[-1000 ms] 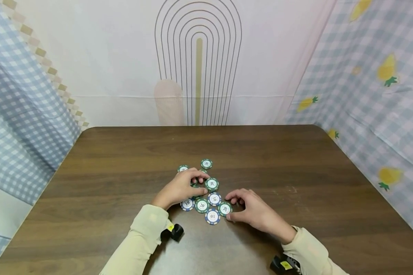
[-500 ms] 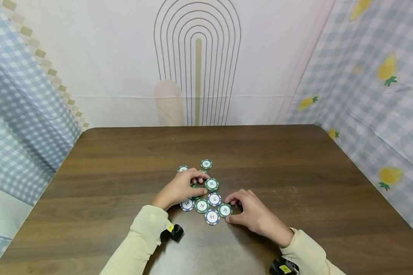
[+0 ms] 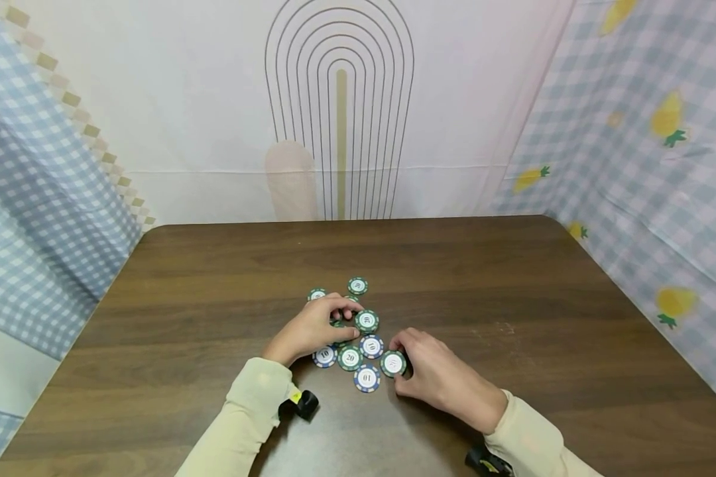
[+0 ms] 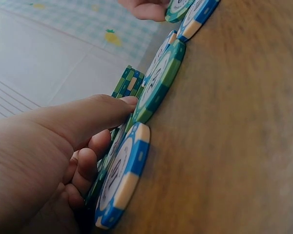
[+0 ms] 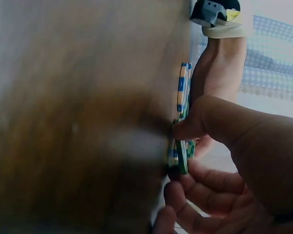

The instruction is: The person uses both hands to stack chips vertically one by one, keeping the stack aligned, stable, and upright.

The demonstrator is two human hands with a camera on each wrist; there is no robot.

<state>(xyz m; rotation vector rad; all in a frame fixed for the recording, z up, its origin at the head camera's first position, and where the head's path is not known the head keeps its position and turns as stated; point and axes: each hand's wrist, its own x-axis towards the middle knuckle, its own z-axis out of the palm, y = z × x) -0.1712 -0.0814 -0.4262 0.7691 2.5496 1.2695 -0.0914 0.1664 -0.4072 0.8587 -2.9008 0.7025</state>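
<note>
Near the table's middle, my left hand (image 3: 319, 324) has its thumb and index fingertip against the left side of a short stack of poker chips (image 3: 366, 321), green-edged on top. In the left wrist view the chip stack (image 4: 128, 82) stands just beyond the thumb. My right hand (image 3: 438, 368) pinches a green poker chip (image 3: 393, 364) between thumb and fingers at the right of the group. That green chip (image 5: 181, 157) looks slightly tilted off the table in the right wrist view. My left fingers partly hide other green chips.
Blue poker chips marked 10 (image 3: 366, 378) and a green chip marked 20 (image 3: 350, 358) lie flat in front of the stack. Another blue chip (image 3: 371, 346) lies between the hands. A green chip (image 3: 357, 285) is farther back on the brown table (image 3: 215, 265). Patterned cloths hang around.
My right thumb and fingers have closed on the green chip at the right, which has shifted slightly right and up. My left hand has stayed at the stack.
</note>
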